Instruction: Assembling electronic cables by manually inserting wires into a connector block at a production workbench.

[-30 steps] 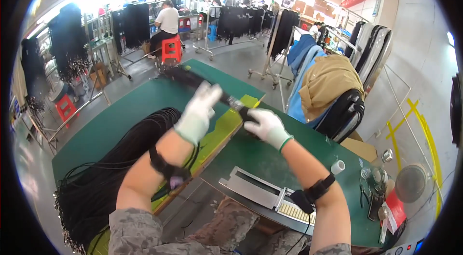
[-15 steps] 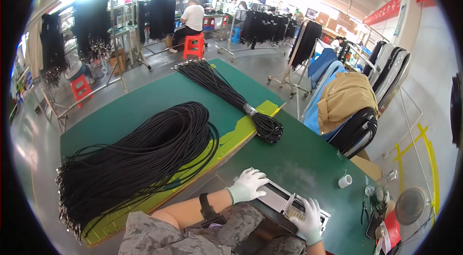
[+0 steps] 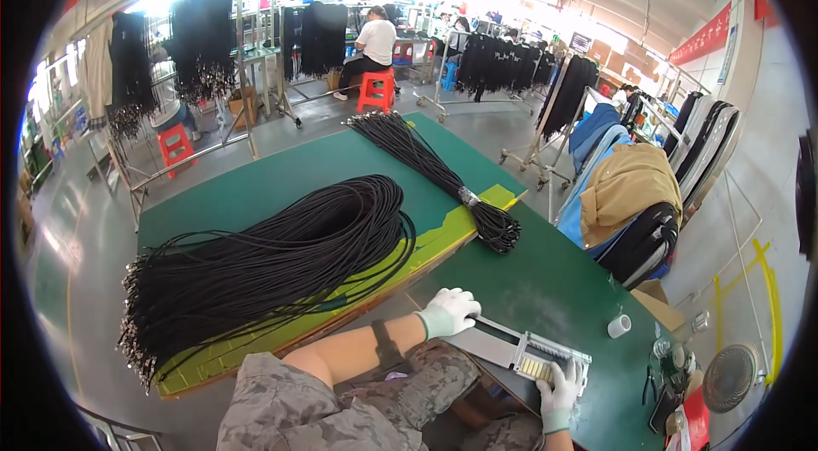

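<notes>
A long, narrow silver metal fixture [image 3: 492, 347] lies at the near edge of the green table, with a raised frame toward its right part. A row of cream-coloured pieces [image 3: 535, 368] sits in that right part. My left hand [image 3: 449, 312], in a white glove, is closed around the fixture's left end, its fingers bent over it. At the right front edge, beside the cream pieces, my gloved right hand [image 3: 558, 398] grips the fixture with thumb and fingers. Whether a small piece is between those fingers is hidden.
Black cables [image 3: 281, 255] lie in a big looped bundle at left; a tied bundle [image 3: 426, 165] lies beyond. A white roll [image 3: 619, 326], pliers [image 3: 649, 387] and glass jars stand at right. Coats [image 3: 626, 195] hang beyond the table. A person [image 3: 375, 46] sits on a red stool.
The view has swung left, so everything shows farther right. My right hand's spread fingers have drawn in against the fixture's right front edge. My left hand stays at its left end.
</notes>
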`<action>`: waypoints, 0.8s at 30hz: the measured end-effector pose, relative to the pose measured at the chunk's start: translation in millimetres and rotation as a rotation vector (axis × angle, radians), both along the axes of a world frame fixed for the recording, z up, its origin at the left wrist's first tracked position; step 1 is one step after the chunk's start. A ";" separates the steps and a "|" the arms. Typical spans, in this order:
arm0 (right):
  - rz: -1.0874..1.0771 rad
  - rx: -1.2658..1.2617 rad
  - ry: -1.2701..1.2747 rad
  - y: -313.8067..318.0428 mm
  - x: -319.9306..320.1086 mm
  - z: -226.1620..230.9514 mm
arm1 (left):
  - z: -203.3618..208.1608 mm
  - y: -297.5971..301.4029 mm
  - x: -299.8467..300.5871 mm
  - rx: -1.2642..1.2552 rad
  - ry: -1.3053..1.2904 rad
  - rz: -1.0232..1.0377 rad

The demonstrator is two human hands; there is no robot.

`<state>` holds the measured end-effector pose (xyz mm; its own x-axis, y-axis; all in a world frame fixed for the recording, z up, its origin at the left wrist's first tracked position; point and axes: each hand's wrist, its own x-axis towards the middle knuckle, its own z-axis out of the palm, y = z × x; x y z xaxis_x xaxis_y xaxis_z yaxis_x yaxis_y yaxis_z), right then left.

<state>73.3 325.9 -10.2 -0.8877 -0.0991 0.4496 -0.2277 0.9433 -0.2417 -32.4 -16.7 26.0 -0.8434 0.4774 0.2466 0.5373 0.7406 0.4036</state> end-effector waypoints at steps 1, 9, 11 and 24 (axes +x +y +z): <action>-0.019 0.012 0.042 4.0 -4.3 -1.2 | -0.9 -1.7 5.7 -0.001 -0.002 -0.023; 0.071 -0.023 -0.015 -0.1 -74.0 2.2 | 18.5 -26.8 89.4 0.063 -0.409 -0.092; 0.035 0.032 -0.045 -0.9 -74.9 2.2 | 48.9 -24.6 94.2 0.192 -0.264 -0.328; 0.023 -0.229 -0.019 -3.3 -72.0 8.8 | 291.1 28.8 166.1 0.661 0.585 -0.992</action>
<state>1.3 322.6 -1.4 -0.8949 -0.0172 0.4459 -0.2423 0.8579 -0.4531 133.7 12.2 317.2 0.0999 0.4754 0.8741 0.9494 -0.3083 0.0592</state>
